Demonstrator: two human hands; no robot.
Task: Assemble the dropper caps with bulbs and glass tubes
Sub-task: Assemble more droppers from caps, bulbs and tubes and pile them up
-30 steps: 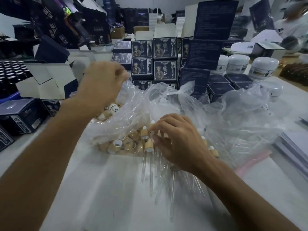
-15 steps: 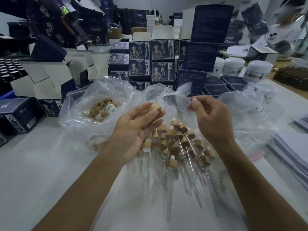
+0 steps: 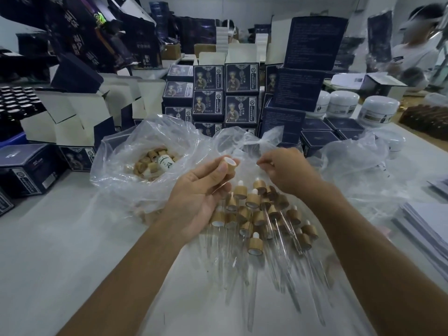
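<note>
Cap: bamboo collar with white lining, pinched between thumb and fingers of left hand, palm up, open end of cap facing up and toward camera. It sits above the near-left edge of the pile, not touching it.

Pile = assembled droppers on the table: bamboo caps with white bulbs, glass tubes fanning out toward the camera. Tubes are clear and blurred, so no count is possible.

Right hand is over the far side of the pile, level with the cap and just right of it. Fingers curled, thumb and forefinger pinched together. Something thin may be in that pinch, a tube or a fold of plastic; can't tell which.

Left of the pile: clear bag, open at the top, holding loose bamboo caps plus one small white-labelled bottle. More caps show through the plastic at the bag's near edge, right beside the left wrist.

Right of the pile: second clear bag, crumpled, contents not readable.

Behind the pile: stacked dark blue boxes with a printed figure. Open-flap boxes to the far left of it, white jars to the far right.

Right of the pile at the table's edge: stack of white sheets.

Far right behind the pile: another person in a white shirt, blurred.
</note>
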